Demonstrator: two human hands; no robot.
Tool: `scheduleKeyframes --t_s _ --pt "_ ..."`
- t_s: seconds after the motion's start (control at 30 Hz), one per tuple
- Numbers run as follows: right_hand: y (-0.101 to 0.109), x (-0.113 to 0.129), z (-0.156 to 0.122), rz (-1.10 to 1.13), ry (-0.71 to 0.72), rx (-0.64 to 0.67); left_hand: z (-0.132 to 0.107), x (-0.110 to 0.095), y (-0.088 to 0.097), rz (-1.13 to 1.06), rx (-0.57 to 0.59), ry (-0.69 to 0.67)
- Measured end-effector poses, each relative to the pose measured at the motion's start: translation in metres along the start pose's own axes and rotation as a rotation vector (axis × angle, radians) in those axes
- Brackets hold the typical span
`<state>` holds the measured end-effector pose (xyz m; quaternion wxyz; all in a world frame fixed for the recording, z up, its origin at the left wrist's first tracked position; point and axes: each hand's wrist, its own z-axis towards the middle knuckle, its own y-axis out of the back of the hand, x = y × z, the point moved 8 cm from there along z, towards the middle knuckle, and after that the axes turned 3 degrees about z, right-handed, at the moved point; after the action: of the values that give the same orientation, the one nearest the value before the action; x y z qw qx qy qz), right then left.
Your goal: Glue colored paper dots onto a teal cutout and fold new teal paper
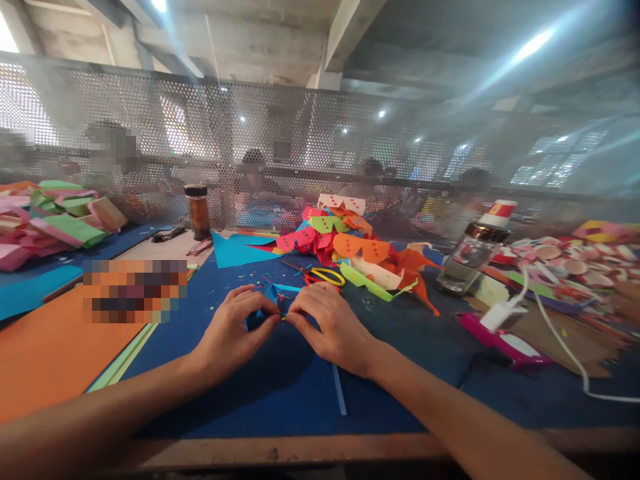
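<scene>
My left hand and my right hand meet over the blue tabletop, thumbs and fingertips pinched close together. Between them is a small folded piece of blue paper, partly hidden by the fingers. Just beyond my right hand lie scissors with yellow handles. A narrow pale-blue strip rests on the table below my right wrist. Tiny paper scraps are scattered past my fingertips. Behind the scissors is a heap of cut, folded coloured paper pieces with small punched-looking marks.
Orange sheets are stacked at left, near a blue sheet and a dark-lidded jar. On the right are a glass bottle, a magenta power strip with a white cable, and paper piles. A perforated screen stands behind; people sit beyond.
</scene>
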<state>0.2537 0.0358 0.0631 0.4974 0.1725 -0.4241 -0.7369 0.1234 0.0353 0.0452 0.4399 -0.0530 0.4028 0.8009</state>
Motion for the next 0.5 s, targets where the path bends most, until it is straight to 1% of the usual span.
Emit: scheduleKeyframes --t_s 0.5 --pt "-0.0025 0.0058 0.0003 -0.046 0.068 0.001 0.0000 -0.0049 -0.0004 -0.030 0.021 -0.035"
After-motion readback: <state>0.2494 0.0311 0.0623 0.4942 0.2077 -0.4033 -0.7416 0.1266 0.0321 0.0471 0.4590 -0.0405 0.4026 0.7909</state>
